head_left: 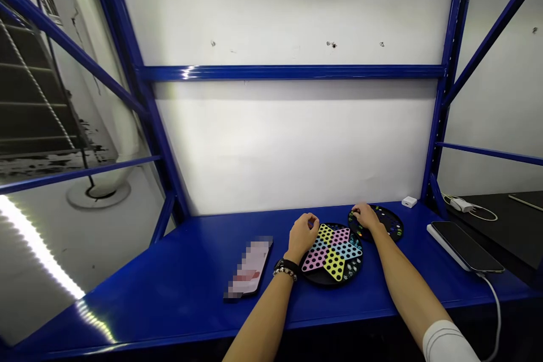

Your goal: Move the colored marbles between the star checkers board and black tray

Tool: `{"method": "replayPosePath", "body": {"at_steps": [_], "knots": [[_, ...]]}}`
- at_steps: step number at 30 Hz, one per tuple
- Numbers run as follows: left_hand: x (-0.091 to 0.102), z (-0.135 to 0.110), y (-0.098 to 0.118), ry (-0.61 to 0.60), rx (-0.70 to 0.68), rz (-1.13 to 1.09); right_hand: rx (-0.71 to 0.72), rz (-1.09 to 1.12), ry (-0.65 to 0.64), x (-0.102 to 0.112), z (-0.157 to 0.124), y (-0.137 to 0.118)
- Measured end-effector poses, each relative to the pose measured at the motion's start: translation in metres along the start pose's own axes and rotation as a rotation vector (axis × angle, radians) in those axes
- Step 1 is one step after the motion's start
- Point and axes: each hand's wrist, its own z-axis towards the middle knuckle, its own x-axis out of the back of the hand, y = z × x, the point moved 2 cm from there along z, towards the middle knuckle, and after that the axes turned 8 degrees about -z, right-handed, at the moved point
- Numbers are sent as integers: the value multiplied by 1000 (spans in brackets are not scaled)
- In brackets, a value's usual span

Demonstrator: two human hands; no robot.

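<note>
A Chinese checkers board (334,250), a star of yellow, pink and light blue points with dark holes, lies on the blue shelf in a round black base. Glassy pieces show along the base's right rim. At the star's upper left edge is my left hand (302,234), its fingers curled together; whatever they hold is hidden. Behind and to the right lies a round black tray (387,220) with small coloured pieces around its rim. Over this tray's left side my right hand (366,218) reaches down with fingers drawn together. What sits between those fingertips is too small to tell.
A phone (254,264), partly pixelated, lies left of the board. On the right, another dark-screened phone or tablet (466,246) rests on a white block with a white cable. A small white box (409,202) stands at the back. Blue posts (436,124) frame the shelf (190,271).
</note>
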Motion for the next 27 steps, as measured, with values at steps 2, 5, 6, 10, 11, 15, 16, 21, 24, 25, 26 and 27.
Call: {"method": "replayPosePath", "body": {"at_steps": [2,5,6,10,11,15,16,21,24,25,26,27], "knots": [[0,0,0,-3,-2,-1,10,-7,-5,0,0,-1],[0,0,0,-13,2,2,19,-25,-8,2,-2,-4],[0,1,0,-15,3,6,19,-31,-8,2,-2,-6],[0,1,1,-15,7,14,7,-61,-14,4,-4,-10],[0,1,1,-16,7,11,3,-70,-17,4,-4,-10],[1,0,3,-23,8,0,-18,-108,-28,6,-5,-11],[1,0,3,-21,6,1,-22,-124,-33,7,-6,-12],[1,0,5,-20,4,2,-60,-226,-50,9,-8,-15],[1,0,4,-22,1,-2,-67,-220,-55,8,-7,-14],[1,0,4,-23,2,-4,-83,-193,-55,7,-7,-12],[1,0,4,-25,4,-8,-118,-123,-46,6,-6,-10],[1,0,3,-28,5,-11,-165,-18,-27,4,-5,-6]]}}
